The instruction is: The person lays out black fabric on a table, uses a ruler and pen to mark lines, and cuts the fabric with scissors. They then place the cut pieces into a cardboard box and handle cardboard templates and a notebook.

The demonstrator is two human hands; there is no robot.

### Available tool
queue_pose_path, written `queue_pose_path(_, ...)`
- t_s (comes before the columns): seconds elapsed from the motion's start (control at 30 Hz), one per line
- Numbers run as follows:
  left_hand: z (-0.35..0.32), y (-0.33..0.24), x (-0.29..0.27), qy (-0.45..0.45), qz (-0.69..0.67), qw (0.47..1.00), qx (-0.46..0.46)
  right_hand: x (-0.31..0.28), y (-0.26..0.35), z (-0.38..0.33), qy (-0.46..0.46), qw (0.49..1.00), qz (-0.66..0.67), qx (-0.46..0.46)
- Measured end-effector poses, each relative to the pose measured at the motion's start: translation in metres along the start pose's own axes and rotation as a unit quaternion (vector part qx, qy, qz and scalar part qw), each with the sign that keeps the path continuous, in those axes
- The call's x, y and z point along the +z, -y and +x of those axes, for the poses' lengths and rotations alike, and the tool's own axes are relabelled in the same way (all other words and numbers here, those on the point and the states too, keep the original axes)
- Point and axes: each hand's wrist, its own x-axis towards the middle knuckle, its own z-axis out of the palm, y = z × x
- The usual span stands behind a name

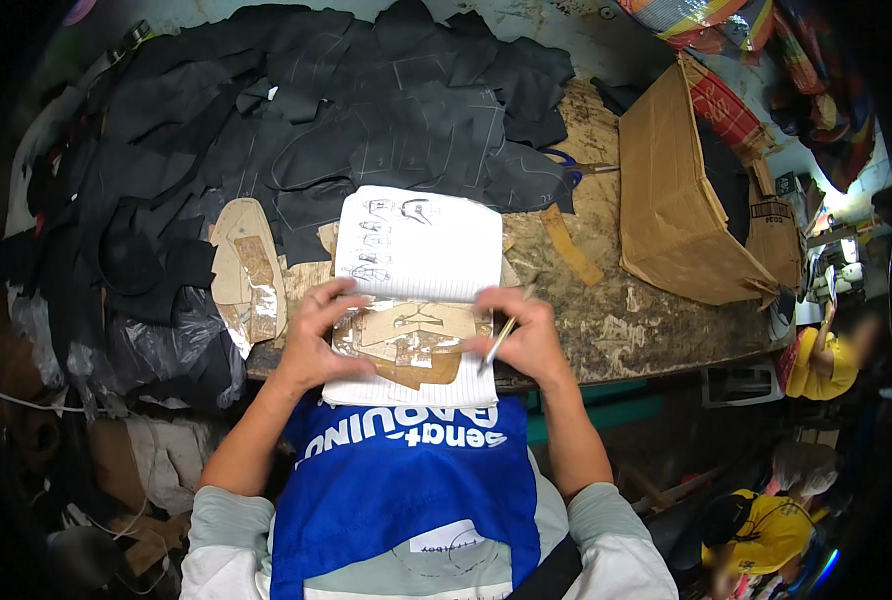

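At the near edge of the worn wooden table (656, 330) an open notebook (418, 250) lies with small sketches on its upper page. Across its lower page rests a tan cardboard pattern piece (411, 345) covered in shiny clear tape. The left hand (318, 335) presses on the left end of this pattern piece, fingers bent over its edge, so its grip is closed lightly on the cardboard. The right hand (526, 335) touches the right end of the same piece, and its grip is closed around a slim silver pen (496, 345) that slants down toward the person. Just left of the notebook lies another taped cardboard pattern (248, 275). Behind both, a heap of black leather pieces (296, 120) with chalk outlines covers the far side of the table. An open cardboard box (681, 190) stands to the right.
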Motion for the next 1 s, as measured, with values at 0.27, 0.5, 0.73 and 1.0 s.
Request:
queue_pose_path(0.27,0.019,0.011,0.016,-0.196,-0.24,0.936,-0.167,0.01,0.006,0.005,-0.188,0.971,0.078,0.126)
queue_pose_path(0.5,0.005,0.019,0.008,-0.228,-0.499,0.803,-0.232,0.001,0.005,-0.016,-0.173,0.899,0.388,0.108)
queue_pose_path(0.73,-0.008,0.014,0.007,-0.049,-0.201,0.952,-0.226,0.013,0.006,0.012,-0.112,0.991,-0.072,-0.032)
queue_pose_path(1.0,0.038,0.003,0.002,-0.128,0.056,0.99,0.026,0.025,0.006,0.047,-0.013,0.966,-0.243,-0.09)
